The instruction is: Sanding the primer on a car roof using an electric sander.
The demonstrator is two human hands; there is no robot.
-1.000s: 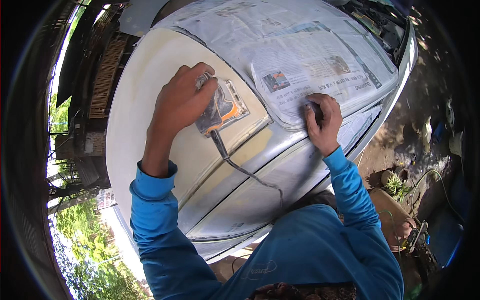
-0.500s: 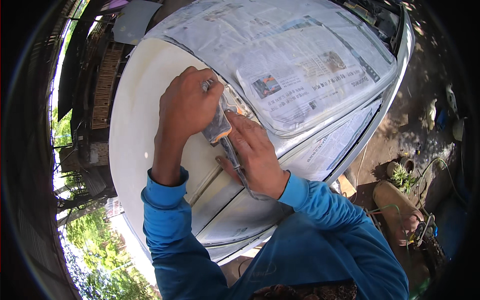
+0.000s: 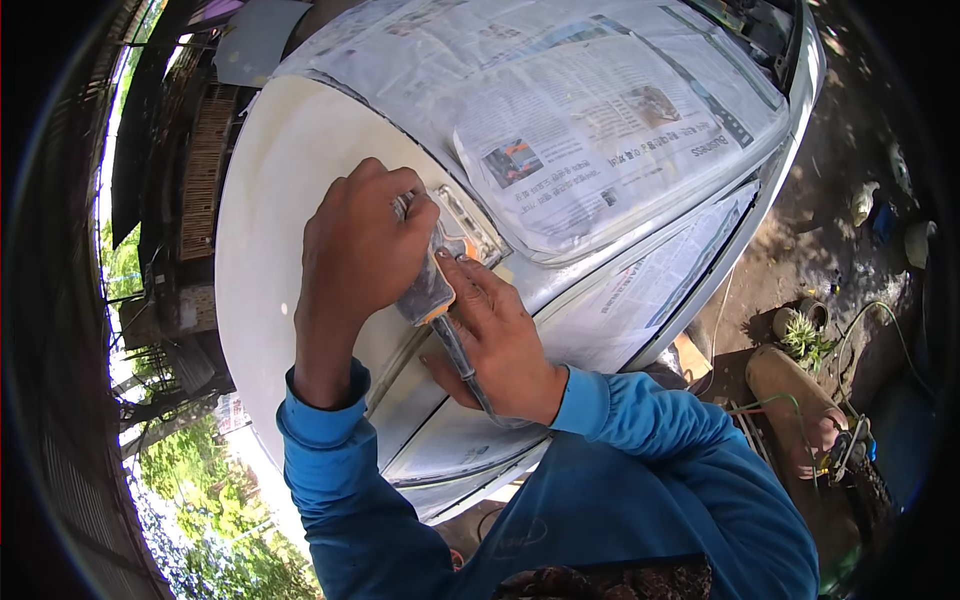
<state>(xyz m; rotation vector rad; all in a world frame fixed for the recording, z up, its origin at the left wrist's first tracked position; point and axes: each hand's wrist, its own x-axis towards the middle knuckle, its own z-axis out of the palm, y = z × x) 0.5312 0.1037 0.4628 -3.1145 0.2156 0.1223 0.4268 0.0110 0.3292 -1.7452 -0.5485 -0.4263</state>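
Your left hand (image 3: 358, 262) is wrapped over the top of a small power sander (image 3: 432, 280), with the fingers (image 3: 405, 195) curled down and pressed together around its body. The sander sits on the pale cream car panel (image 3: 290, 180), right beside the edge where the newspaper (image 3: 600, 130) begins. It is a blocky tool with a grey body and an orange strip at its lower corner, and most of it is hidden under your hand. Its long side runs from the upper right, near the paper, down toward the lower left, toward you. A thin dark cord (image 3: 470, 375) comes out of its near end and runs down under your other hand. Your right hand (image 3: 495, 345) lies flat and slanted just below the sander, its fingers held close together, with the tips touching the orange corner; it grips nothing that you can see. The panel is smooth, dull and rounded, curving away at the left. The newspaper is crinkled, printed grey and white, and covers the car's glass and upper body. Both your sleeves (image 3: 330, 450) are bright blue cloth. Off to the right is bare brown dirt ground (image 3: 830, 230) with a small green plant (image 3: 805, 335).
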